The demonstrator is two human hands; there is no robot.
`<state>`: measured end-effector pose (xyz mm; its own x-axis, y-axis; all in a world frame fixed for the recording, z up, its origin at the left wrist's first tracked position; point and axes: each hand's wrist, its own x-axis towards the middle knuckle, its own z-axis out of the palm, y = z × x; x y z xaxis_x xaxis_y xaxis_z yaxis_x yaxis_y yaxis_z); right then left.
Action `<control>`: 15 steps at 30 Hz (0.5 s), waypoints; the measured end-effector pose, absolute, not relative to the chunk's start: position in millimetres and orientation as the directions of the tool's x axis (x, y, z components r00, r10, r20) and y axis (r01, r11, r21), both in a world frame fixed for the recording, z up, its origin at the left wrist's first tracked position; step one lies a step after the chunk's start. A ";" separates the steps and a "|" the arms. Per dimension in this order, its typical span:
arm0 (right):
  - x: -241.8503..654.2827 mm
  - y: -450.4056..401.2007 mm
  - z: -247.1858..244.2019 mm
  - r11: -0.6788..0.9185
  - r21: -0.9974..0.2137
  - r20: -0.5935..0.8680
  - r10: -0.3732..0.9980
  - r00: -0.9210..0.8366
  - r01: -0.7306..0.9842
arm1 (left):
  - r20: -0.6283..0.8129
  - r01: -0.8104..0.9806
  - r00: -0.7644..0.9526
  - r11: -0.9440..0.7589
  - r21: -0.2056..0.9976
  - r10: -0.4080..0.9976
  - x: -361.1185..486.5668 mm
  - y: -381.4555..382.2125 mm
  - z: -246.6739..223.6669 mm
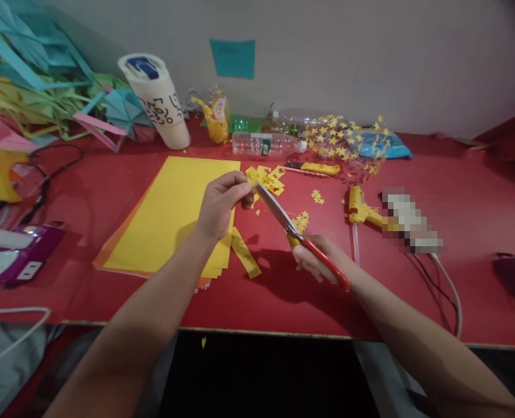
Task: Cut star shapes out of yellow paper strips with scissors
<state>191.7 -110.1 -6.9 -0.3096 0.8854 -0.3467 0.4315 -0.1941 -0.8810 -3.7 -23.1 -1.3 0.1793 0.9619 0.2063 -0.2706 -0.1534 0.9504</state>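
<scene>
My left hand (220, 206) is closed in a pinch on a small piece of yellow paper (251, 176), above the right edge of a stack of yellow sheets (165, 215). My right hand (312, 258) grips a pair of scissors (278, 210) with red handles. The blade tips point up and left, close to the pinched paper; whether they touch it I cannot tell. Behind the tips lie yellow scraps (277, 184) with star-shaped holes. Small yellow stars (301, 220) form a pile beside the blades. A yellow strip (245, 253) lies between my hands.
Along the wall stand a white tumbler (159, 101) and plastic bottles (263, 144), one covered in stars (333, 136). A yellow cutter (320, 168) and a glue gun (362, 210) lie to the right. Paper shapes (35, 64), another glue gun (0, 174) and a purple box (26, 255) are left.
</scene>
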 end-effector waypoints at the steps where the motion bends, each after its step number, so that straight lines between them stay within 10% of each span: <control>1: 192.0 -110.2 -6.9 -0.188 -0.880 -0.345 0.884 -0.315 0.437 | 0.207 -0.270 0.183 -0.154 0.951 0.961 -3.7 -23.1 -1.5; 15: 193.2 -109.8 -7.4 -0.226 -0.883 -0.366 0.881 -0.299 0.412 | 0.194 -0.233 0.192 -0.148 0.961 0.962 -5.2 -22.2 -2.6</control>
